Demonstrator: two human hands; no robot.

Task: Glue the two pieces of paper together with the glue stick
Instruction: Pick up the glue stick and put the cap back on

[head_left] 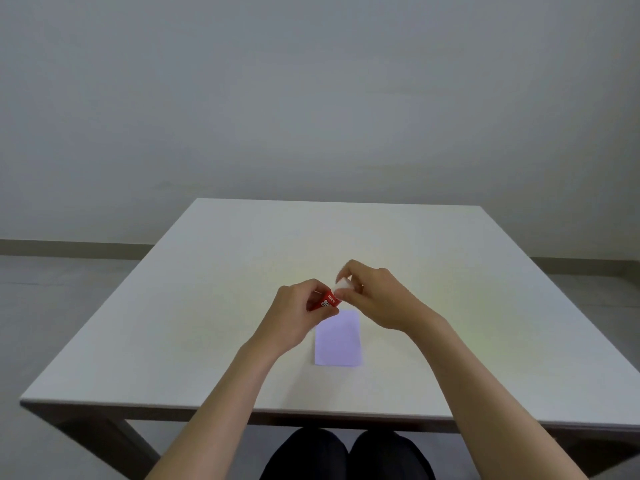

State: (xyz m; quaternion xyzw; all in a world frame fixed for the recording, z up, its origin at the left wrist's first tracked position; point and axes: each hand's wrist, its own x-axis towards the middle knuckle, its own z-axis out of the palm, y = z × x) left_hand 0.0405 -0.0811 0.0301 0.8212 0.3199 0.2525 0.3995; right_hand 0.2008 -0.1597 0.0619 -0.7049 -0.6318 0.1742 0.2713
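A red glue stick (325, 302) with white lettering is held above the table, tilted up to the right. My left hand (299, 315) grips its red body. My right hand (377, 299) pinches the white cap (343, 285) at the stick's upper end; whether the cap is on or off the stick I cannot tell. Just below both hands a pale lavender paper (338, 339) lies flat on the white table (207, 323). Only one sheet outline shows; a second piece is not distinguishable.
The table's front edge (311, 412) runs close to me, with my dark-clothed knees (346, 455) under it. A plain grey wall and floor lie beyond the far edge.
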